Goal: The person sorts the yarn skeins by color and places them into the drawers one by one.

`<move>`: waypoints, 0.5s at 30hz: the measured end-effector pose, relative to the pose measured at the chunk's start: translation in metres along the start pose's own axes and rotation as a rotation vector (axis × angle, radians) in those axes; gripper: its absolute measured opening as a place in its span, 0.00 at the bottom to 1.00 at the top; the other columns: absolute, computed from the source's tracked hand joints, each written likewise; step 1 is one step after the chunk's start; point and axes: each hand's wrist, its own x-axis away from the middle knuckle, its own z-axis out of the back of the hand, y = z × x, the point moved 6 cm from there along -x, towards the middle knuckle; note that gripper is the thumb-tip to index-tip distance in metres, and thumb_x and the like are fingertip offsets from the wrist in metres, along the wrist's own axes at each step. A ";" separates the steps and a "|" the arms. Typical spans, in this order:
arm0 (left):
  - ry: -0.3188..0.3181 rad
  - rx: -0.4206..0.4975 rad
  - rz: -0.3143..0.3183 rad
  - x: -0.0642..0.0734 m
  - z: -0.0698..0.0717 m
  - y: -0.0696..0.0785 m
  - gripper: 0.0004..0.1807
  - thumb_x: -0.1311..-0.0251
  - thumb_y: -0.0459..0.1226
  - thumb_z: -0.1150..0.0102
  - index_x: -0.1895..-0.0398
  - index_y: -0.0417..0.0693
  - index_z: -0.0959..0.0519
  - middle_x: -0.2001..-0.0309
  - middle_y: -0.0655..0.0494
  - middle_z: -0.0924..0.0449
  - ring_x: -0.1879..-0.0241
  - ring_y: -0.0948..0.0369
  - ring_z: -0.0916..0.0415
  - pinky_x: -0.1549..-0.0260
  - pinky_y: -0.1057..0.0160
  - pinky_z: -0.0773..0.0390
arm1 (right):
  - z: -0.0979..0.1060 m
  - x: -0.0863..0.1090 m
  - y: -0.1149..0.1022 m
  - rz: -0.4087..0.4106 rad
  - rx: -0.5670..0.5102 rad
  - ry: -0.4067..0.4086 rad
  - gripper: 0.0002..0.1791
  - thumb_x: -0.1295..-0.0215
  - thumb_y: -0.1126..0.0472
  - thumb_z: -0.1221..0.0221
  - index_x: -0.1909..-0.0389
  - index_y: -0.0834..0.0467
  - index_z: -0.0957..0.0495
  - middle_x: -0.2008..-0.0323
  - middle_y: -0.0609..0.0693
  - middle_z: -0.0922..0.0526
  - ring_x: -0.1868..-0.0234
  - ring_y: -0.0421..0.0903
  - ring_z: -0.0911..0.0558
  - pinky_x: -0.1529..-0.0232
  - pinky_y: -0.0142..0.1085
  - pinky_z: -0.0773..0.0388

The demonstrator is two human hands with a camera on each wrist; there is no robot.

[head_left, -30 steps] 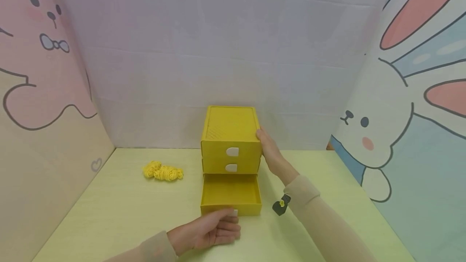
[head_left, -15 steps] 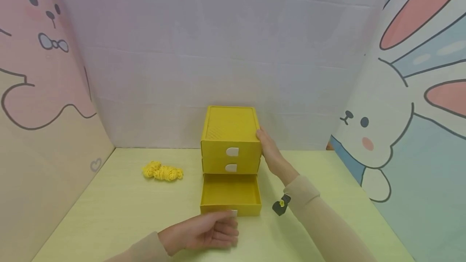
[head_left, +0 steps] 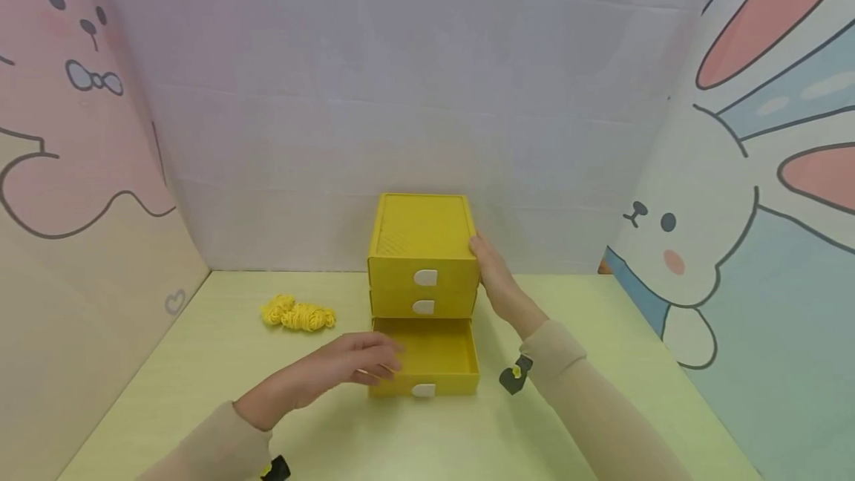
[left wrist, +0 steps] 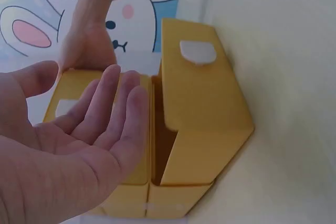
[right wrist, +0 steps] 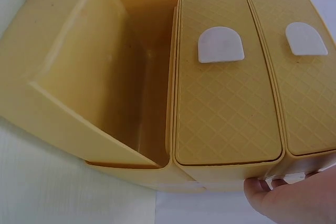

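A yellow three-drawer box stands at mid-table with its bottom drawer pulled out; the inside of that drawer looks bare. The two upper drawers, each with a white tab handle, are closed. My right hand rests against the box's right side, thumb at the top edge. Over the left front corner of the pulled-out drawer hovers my left hand, holding nothing. The left wrist view shows this hand's fingers loosely bent in front of the box.
To the left of the box lies a bundle of yellow string on the pale table. A white cloth wall closes off the back, and printed panels with cartoon animals stand at both sides.
My left hand has left the bottom drawer's handle and moved up and to the left, uncovering the drawer front. The right hand stays at the box's side.
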 end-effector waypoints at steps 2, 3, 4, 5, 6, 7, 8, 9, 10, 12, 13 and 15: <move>0.035 -0.090 -0.026 0.003 0.013 0.005 0.28 0.20 0.53 0.46 0.29 0.43 0.24 0.38 0.45 0.18 0.38 0.47 0.20 0.34 0.45 0.23 | 0.000 0.000 0.000 0.006 -0.001 -0.002 0.37 0.13 0.41 0.64 0.12 0.46 0.62 0.13 0.46 0.58 0.14 0.50 0.58 0.17 0.56 0.53; 0.054 -0.122 -0.035 0.004 0.019 0.007 0.27 0.20 0.53 0.46 0.30 0.45 0.24 0.37 0.45 0.18 0.38 0.48 0.21 0.34 0.43 0.24 | 0.000 0.000 0.000 0.008 -0.002 -0.003 0.37 0.13 0.41 0.64 0.12 0.46 0.62 0.13 0.46 0.58 0.14 0.50 0.58 0.17 0.56 0.53; 0.073 -0.146 -0.043 0.006 0.025 0.008 0.27 0.20 0.52 0.46 0.29 0.46 0.24 0.37 0.46 0.18 0.38 0.48 0.21 0.33 0.42 0.25 | 0.000 -0.001 0.000 0.011 -0.004 -0.005 0.37 0.13 0.41 0.64 0.12 0.46 0.62 0.13 0.47 0.58 0.14 0.50 0.58 0.17 0.56 0.53; 0.090 -0.169 -0.053 0.006 0.031 0.009 0.26 0.20 0.52 0.46 0.30 0.47 0.24 0.37 0.46 0.18 0.37 0.48 0.21 0.33 0.40 0.26 | 0.000 -0.001 0.000 0.012 -0.005 -0.008 0.37 0.13 0.41 0.65 0.12 0.46 0.62 0.13 0.47 0.59 0.14 0.50 0.58 0.17 0.57 0.54; 0.114 -0.189 -0.052 0.007 0.037 0.010 0.26 0.20 0.52 0.45 0.30 0.49 0.24 0.36 0.47 0.19 0.37 0.49 0.21 0.33 0.40 0.26 | -0.001 -0.001 0.001 0.013 -0.006 -0.008 0.37 0.13 0.41 0.65 0.12 0.46 0.62 0.13 0.47 0.59 0.14 0.50 0.58 0.17 0.57 0.54; 0.138 -0.204 -0.048 0.008 0.043 0.010 0.26 0.21 0.52 0.45 0.29 0.49 0.24 0.35 0.48 0.19 0.37 0.49 0.22 0.33 0.39 0.27 | -0.001 -0.001 0.001 0.014 -0.006 -0.010 0.37 0.13 0.41 0.65 0.12 0.46 0.62 0.13 0.47 0.59 0.14 0.50 0.58 0.17 0.57 0.54; 0.166 -0.223 -0.047 0.008 0.048 0.010 0.26 0.21 0.53 0.44 0.29 0.50 0.24 0.35 0.49 0.19 0.37 0.50 0.22 0.33 0.38 0.26 | -0.001 -0.001 0.001 0.015 -0.006 -0.012 0.37 0.13 0.41 0.65 0.12 0.45 0.62 0.13 0.47 0.59 0.14 0.50 0.58 0.17 0.57 0.54; 0.198 -0.251 -0.048 0.009 0.054 0.011 0.26 0.22 0.53 0.44 0.30 0.50 0.23 0.34 0.50 0.20 0.36 0.50 0.22 0.34 0.38 0.26 | -0.001 -0.001 0.001 0.018 -0.005 -0.014 0.37 0.13 0.41 0.65 0.12 0.45 0.62 0.13 0.47 0.59 0.14 0.51 0.58 0.17 0.57 0.53; 0.229 -0.289 -0.055 0.009 0.059 0.011 0.26 0.22 0.54 0.43 0.30 0.52 0.22 0.34 0.51 0.19 0.36 0.50 0.22 0.34 0.39 0.25 | -0.001 -0.001 0.001 0.021 -0.005 -0.015 0.36 0.13 0.41 0.65 0.12 0.45 0.62 0.13 0.47 0.58 0.14 0.50 0.58 0.17 0.57 0.53; 0.291 -0.386 -0.072 0.010 0.069 0.012 0.25 0.23 0.55 0.41 0.32 0.55 0.21 0.34 0.54 0.19 0.37 0.51 0.21 0.37 0.41 0.22 | -0.001 -0.001 0.001 0.026 -0.007 -0.016 0.36 0.13 0.41 0.65 0.12 0.45 0.62 0.13 0.46 0.58 0.14 0.50 0.57 0.17 0.56 0.52; 0.314 -0.436 -0.090 0.010 0.073 0.013 0.24 0.24 0.54 0.40 0.33 0.55 0.20 0.35 0.55 0.18 0.37 0.51 0.21 0.38 0.42 0.21 | -0.001 -0.001 0.001 0.030 -0.008 -0.019 0.36 0.13 0.41 0.65 0.12 0.45 0.62 0.13 0.46 0.58 0.14 0.50 0.57 0.17 0.56 0.52; 0.352 -0.539 -0.132 0.010 0.081 0.013 0.21 0.24 0.52 0.39 0.35 0.56 0.19 0.37 0.55 0.17 0.39 0.52 0.19 0.41 0.46 0.19 | 0.000 -0.001 0.001 0.034 -0.011 -0.021 0.36 0.13 0.41 0.65 0.12 0.45 0.62 0.13 0.47 0.58 0.14 0.50 0.56 0.17 0.56 0.52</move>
